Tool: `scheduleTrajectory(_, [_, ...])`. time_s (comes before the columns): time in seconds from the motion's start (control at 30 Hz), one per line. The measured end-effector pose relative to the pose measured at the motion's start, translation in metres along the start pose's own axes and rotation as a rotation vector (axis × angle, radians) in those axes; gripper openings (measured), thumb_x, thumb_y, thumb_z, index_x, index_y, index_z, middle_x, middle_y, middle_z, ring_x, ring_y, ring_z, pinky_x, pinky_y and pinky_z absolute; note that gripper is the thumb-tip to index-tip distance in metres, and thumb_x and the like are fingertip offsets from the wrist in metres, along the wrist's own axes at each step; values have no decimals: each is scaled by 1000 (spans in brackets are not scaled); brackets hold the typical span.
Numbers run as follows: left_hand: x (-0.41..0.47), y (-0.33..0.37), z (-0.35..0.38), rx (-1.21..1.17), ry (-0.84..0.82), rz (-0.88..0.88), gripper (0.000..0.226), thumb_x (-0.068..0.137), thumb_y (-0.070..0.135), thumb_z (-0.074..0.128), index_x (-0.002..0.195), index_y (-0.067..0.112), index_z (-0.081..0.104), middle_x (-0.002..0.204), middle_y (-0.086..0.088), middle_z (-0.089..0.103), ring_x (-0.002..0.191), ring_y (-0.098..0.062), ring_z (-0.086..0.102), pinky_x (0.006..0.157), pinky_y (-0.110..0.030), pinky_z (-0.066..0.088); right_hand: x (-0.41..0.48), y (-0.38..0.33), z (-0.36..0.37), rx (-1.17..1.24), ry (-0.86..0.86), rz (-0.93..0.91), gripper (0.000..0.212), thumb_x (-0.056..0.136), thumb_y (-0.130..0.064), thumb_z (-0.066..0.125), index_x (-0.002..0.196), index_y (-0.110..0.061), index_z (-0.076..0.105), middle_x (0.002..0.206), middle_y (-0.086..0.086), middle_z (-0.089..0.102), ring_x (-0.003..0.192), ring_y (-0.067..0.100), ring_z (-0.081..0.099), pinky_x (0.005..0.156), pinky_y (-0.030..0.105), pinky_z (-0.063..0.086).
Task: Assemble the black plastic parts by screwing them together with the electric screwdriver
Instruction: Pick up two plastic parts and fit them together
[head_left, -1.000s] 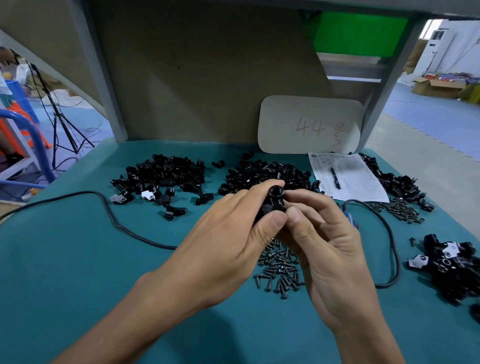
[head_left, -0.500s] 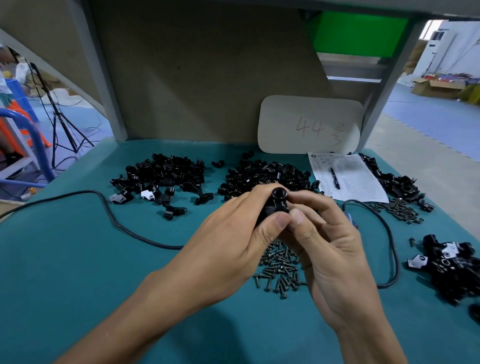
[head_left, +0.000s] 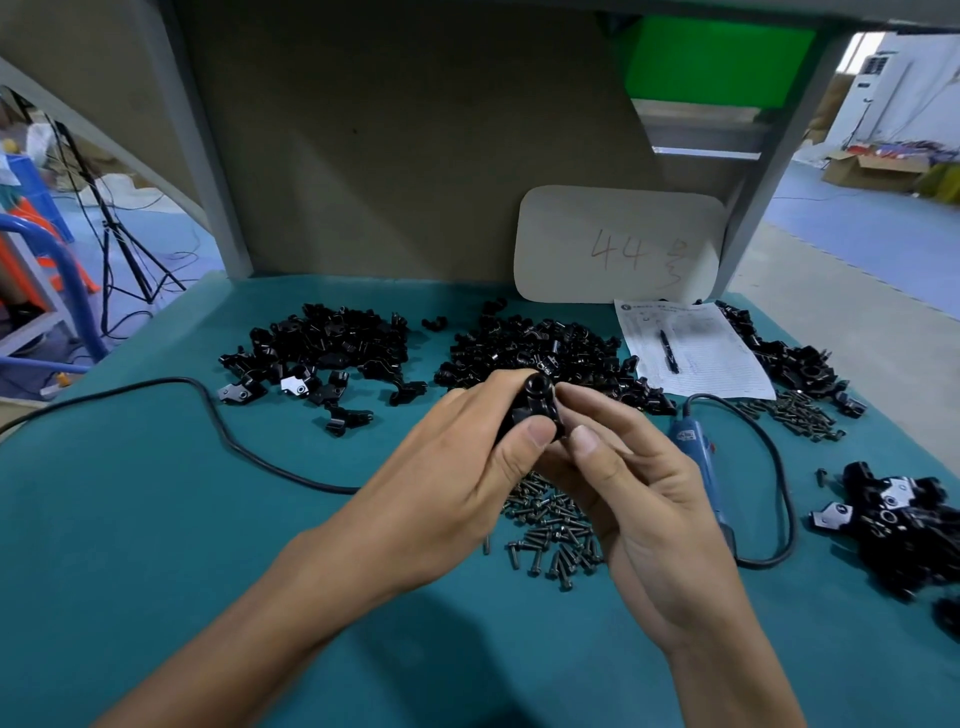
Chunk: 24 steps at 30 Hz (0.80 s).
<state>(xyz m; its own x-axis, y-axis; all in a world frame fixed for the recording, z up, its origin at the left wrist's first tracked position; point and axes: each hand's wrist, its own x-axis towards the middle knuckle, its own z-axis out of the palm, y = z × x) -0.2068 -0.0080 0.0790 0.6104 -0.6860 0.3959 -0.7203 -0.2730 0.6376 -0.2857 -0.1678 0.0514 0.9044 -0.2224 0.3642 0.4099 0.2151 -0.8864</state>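
Note:
Above the middle of the teal table (head_left: 156, 519), my left hand (head_left: 447, 478) and my right hand (head_left: 628, 488) together hold a small black plastic part (head_left: 537, 402) between fingertips and thumbs. Its round ring end points up. A heap of dark screws (head_left: 550, 530) lies under my hands. The blue electric screwdriver (head_left: 698, 457) lies on the table right of my right hand, untouched. Loose black parts form a left pile (head_left: 327, 348) and a middle pile (head_left: 540, 348) behind my hands.
A black cable (head_left: 218, 426) curves across the left of the table. A paper sheet with a pen (head_left: 691, 348) and a white card (head_left: 618, 244) sit at the back. More screws (head_left: 795, 415) and assembled black pieces (head_left: 898, 525) lie right.
My hands have drifted slightly left with the part, uncovering the blue screwdriver. My right fingers have shifted a little on the part.

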Motion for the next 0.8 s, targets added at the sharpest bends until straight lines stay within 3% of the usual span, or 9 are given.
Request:
scheduleTrajectory(0.1, [-1, -12, 1, 29, 14, -24, 19, 105, 61, 25, 113, 50, 39, 96, 31, 50, 95, 1, 49, 74, -9, 33, 10, 10, -22, -149, 65, 33, 34, 91, -40, 71, 125, -35, 71, 127, 1, 72, 114, 21, 70, 97, 30, 56])
scheduleTrajectory(0.2, [-2, -30, 5, 44, -1, -80, 28, 103, 65, 21, 115, 47, 38, 88, 28, 47, 88, 2, 46, 71, -16, 32, 25, 34, -50, -626, 104, 157, 25, 97, -27, 67, 119, -38, 71, 112, -7, 74, 106, 12, 71, 94, 34, 59])
scheduleTrajectory(0.3, [-1, -48, 11, 77, -26, -146, 53, 100, 70, 18, 132, 33, 38, 87, 25, 43, 90, 8, 42, 74, -22, 31, 36, 70, -64, -1092, -87, 328, 25, 100, -31, 65, 125, -33, 68, 114, -10, 72, 101, 11, 70, 89, 30, 58])
scheduleTrajectory(0.4, [2, -61, 19, 98, -55, -187, 54, 101, 67, 19, 133, 27, 38, 86, 21, 40, 89, 5, 40, 74, -28, 31, 48, 102, -59, -1396, -276, 395, 35, 102, -31, 62, 136, -28, 63, 131, 1, 64, 113, 21, 64, 94, 30, 50])
scheduleTrajectory(0.47, [3, -68, 23, 111, -63, -209, 51, 102, 65, 20, 131, 28, 38, 85, 21, 41, 89, 5, 40, 72, -28, 30, 56, 114, -53, -1508, -325, 392, 33, 105, -28, 56, 137, -22, 60, 133, 7, 57, 119, 29, 59, 96, 34, 47])
scheduleTrajectory(0.57, [1, -75, 28, 109, -60, -221, 49, 102, 65, 20, 131, 30, 38, 85, 18, 44, 89, 0, 42, 72, -28, 32, 65, 122, -48, -1633, -385, 357, 24, 106, -20, 51, 129, -14, 57, 126, 13, 58, 112, 34, 59, 89, 38, 46])
scheduleTrajectory(0.73, [3, -77, 32, 129, -55, -222, 52, 102, 65, 20, 137, 30, 37, 86, 17, 47, 89, 0, 43, 72, -24, 33, 65, 123, -41, -1787, -519, 273, 27, 101, -2, 52, 126, -8, 49, 120, 15, 58, 111, 35, 59, 79, 37, 45])
scheduleTrajectory(0.8, [4, -76, 33, 128, -45, -216, 51, 101, 66, 20, 136, 32, 37, 87, 17, 47, 90, 1, 43, 73, -24, 33, 62, 121, -41, -1819, -565, 255, 31, 97, 2, 52, 125, -8, 45, 120, 14, 56, 111, 34, 58, 82, 38, 48])
